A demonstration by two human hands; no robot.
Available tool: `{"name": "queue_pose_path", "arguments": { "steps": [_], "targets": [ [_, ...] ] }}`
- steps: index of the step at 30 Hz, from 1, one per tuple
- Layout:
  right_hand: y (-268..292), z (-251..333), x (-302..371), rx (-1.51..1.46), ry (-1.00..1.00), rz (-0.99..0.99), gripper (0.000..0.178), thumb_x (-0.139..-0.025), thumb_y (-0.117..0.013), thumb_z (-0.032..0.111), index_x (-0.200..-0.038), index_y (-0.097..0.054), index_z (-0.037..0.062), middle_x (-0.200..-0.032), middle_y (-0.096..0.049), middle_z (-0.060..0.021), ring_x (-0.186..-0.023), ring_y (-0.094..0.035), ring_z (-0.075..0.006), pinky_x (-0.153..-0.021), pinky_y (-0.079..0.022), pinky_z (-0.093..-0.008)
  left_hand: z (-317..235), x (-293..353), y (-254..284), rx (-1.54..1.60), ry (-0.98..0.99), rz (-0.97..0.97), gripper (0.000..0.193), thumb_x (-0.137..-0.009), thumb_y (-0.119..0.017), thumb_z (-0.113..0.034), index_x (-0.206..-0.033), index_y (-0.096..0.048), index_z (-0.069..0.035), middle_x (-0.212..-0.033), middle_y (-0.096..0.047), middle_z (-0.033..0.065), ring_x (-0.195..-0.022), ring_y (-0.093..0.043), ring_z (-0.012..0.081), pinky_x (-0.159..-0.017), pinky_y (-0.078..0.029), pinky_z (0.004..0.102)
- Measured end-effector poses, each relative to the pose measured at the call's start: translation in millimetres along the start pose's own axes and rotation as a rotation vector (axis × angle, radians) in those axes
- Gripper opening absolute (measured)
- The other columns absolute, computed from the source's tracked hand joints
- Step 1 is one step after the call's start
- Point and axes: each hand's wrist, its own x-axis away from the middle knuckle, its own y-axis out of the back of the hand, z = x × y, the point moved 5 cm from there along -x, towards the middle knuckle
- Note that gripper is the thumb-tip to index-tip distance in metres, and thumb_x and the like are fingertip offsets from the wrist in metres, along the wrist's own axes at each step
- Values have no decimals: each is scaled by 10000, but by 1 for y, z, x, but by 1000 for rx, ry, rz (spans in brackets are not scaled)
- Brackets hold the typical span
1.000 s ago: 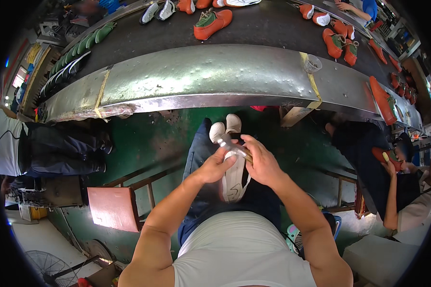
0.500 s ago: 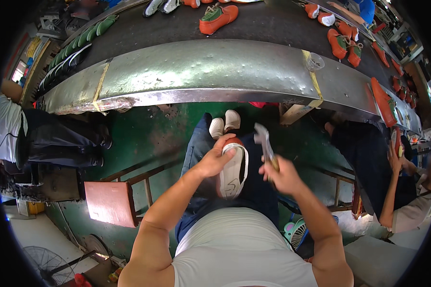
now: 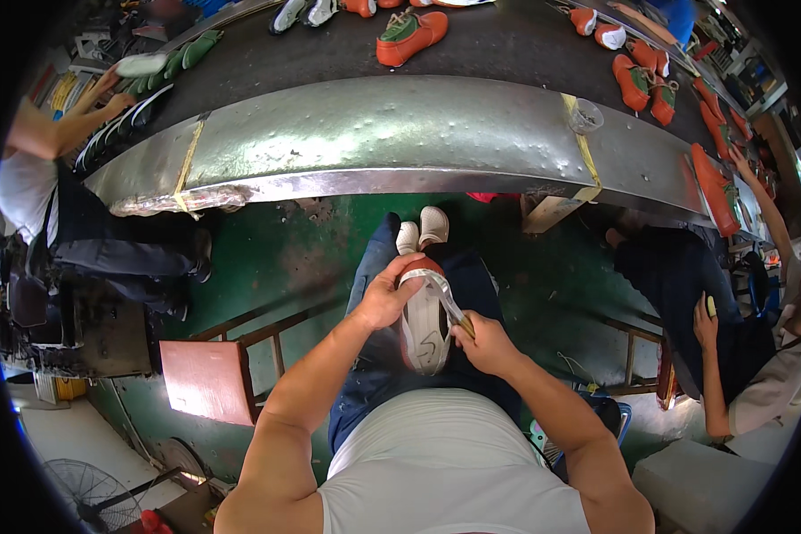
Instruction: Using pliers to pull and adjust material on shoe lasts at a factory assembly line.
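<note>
A shoe [image 3: 424,330] with a pale sole and a red-orange end lies sole up across my lap, its red end pointing away from me. My left hand [image 3: 384,296] is closed around that far end, thumb on top of the sole. In my right hand [image 3: 488,345] is a hammer [image 3: 445,292], gripped by its handle. The hammer's metal head is down at the far end of the sole, beside my left thumb; whether it touches cannot be made out.
Ahead runs a dark belt [image 3: 303,64] with a dented metal edge [image 3: 374,129], carrying orange-and-green shoes [image 3: 411,37]. A clear cup [image 3: 586,116] sits on the edge. Co-workers sit left and right. A pinkish stool [image 3: 206,378] stands left; a wire fan [image 3: 84,498] is lower left.
The hammer has swung from raised at the right down onto the shoe's far end. The left co-worker now holds a pale piece over the belt; the right co-worker's arm reaches toward the belt.
</note>
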Motion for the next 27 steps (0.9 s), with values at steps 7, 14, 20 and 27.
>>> {"name": "queue_pose_path", "arguments": {
  "steps": [7,14,20,27],
  "targets": [
    [4,35,8,382,88,-108,217,-955,-586,172,-998,-558,-39,-968,-651,-264,-831,-675,-402,-762,-543,-482,-15,14,6,220,63,-45,432,-998,-617,-132,-1413,-502,-98,-1220,-633,61,-1126,-585,146,-1000,-477,315],
    [36,58,6,65,-153,339,244,-973,-563,201,-1069,-552,-23,-874,-691,-192,-761,-684,-314,-650,-534,-394,-5,9,16,120,70,-135,422,-991,-600,-91,-1403,-509,-77,-1209,-642,68,-1100,-599,143,-970,-500,312],
    [8,46,-33,346,-19,81,384,-1000,-570,322,-1111,-572,-46,-861,-669,-252,-801,-673,-436,-713,-526,-451,-26,15,11,-51,109,-19,609,-947,-610,-34,-1508,-378,-74,-1314,-586,90,-1183,-560,177,-1038,-450,317],
    [5,5,-2,37,-62,-232,578,-852,-755,422,-1132,-560,-44,-922,-682,-228,-891,-698,-370,-786,-531,-427,-3,37,5,-69,130,35,853,-783,-490,87,-1578,-209,-34,-1431,-516,173,-1302,-530,255,-1093,-406,333]
  ]
}}
